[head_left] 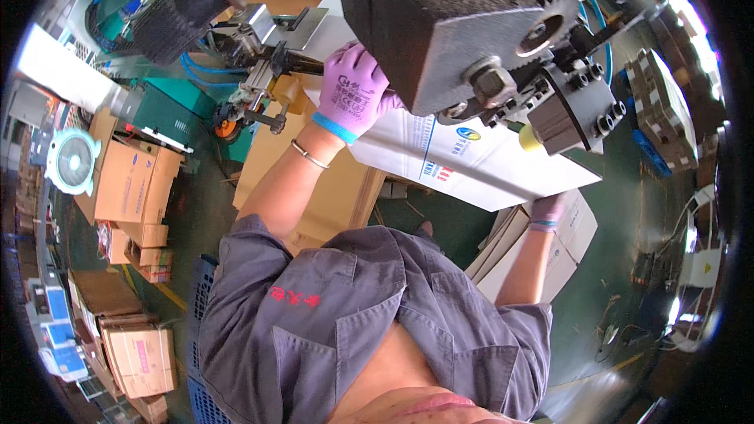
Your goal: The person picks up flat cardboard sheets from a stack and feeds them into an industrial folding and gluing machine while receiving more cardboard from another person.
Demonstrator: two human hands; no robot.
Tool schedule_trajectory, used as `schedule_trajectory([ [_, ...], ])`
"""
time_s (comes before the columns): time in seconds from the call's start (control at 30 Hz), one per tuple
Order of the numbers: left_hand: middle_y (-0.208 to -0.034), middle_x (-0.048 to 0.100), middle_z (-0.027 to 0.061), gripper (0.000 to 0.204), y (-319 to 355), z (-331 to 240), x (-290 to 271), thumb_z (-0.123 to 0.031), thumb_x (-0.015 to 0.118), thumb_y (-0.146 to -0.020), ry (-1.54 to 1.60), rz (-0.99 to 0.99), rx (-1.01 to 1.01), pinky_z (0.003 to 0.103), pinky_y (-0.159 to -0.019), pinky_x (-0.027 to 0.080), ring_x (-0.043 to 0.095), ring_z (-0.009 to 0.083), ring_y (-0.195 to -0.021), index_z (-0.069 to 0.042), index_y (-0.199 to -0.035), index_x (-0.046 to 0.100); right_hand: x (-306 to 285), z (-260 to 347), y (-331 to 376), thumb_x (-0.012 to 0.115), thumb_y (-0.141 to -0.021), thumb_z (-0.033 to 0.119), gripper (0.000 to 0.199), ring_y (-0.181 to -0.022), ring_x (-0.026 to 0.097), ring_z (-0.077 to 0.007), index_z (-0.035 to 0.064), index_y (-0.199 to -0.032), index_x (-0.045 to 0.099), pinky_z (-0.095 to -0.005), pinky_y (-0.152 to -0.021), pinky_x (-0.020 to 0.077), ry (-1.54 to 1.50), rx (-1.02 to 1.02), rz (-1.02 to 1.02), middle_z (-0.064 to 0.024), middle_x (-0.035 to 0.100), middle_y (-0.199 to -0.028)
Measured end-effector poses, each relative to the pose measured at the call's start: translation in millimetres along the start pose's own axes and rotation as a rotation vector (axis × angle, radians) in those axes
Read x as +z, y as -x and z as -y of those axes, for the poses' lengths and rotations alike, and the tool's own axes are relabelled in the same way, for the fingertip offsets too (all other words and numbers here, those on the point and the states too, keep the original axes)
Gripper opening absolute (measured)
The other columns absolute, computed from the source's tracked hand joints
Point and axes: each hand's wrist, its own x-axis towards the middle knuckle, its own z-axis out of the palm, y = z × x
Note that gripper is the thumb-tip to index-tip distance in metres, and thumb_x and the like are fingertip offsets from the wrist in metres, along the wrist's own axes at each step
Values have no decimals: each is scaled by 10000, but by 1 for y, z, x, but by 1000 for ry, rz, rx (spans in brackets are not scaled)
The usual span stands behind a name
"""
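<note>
A large flat white cardboard sheet (471,161) with printed marks lies under a big dark machine head (471,23). My left hand (353,90), in a purple glove, presses on the sheet's upper left part beside the machine. My right hand (547,210), also in a purple glove, grips the sheet's lower right edge. A metal bracelet sits on my left wrist. Part of the sheet is hidden under the machine.
A stack of flat white cartons (542,255) stands below my right hand. Brown cardboard sheets (330,180) lie under my left arm. Brown boxes (133,188) sit on the green floor at left. Another stack of cartons (664,106) stands at right, and a blue crate (203,290) behind me.
</note>
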Motion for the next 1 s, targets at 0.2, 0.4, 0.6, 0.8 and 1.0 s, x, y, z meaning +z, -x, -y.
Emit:
schedule_trajectory([
  [0.2, -989, 617, 94, 379, 7, 7, 10, -327, 671, -703, -174, -123, 92, 446, -891, 414, 535, 276, -1013, -68, -978, 643, -41, -85, -9, 477, -919, 239, 414, -1140, 512, -233, 34, -1278, 469, -368, -989, 383, -205, 374, -148, -96, 554, -1229],
  [0.4, -1197, 572, 115, 430, -3, -7, -13, -317, 556, -859, 870, 42, -346, 445, -988, 389, 514, 280, -1142, -55, -1200, 533, -28, -71, -21, 430, -929, 332, 420, -1148, 513, -230, 72, -1249, 508, -394, -1001, 382, -114, 392, -156, -74, 559, -1242],
  [0.6, -1331, 472, 156, 493, 18, 6, 25, -219, 559, -834, 841, 28, -285, 469, -1076, 266, 410, 338, -1248, -47, -1290, 482, 12, -2, -31, 463, -931, 353, 415, -1077, 563, -216, 76, -1236, 511, -357, -911, 453, 66, 181, -229, -72, 596, -1180],
  [0.8, -1212, 568, 123, 461, 5, 2, 11, -181, 671, -765, 195, -127, 34, 425, -987, 393, 528, 326, -1124, -145, -1210, 560, 121, 140, 19, 380, -945, 364, 506, -965, 619, -289, -10, -1279, 451, -348, -862, 471, 256, 61, 214, -221, 631, -1044],
  [1.0, -1201, 568, 111, 467, 2, -3, -5, -340, 662, -742, -2, -22, 1, 436, -931, 413, 526, 308, -1100, -158, -1165, 584, 118, 124, -13, 414, -753, -143, 498, -899, 643, -233, 9, -1206, 555, -308, -833, 481, 1139, -901, 434, -159, 624, -1097],
])
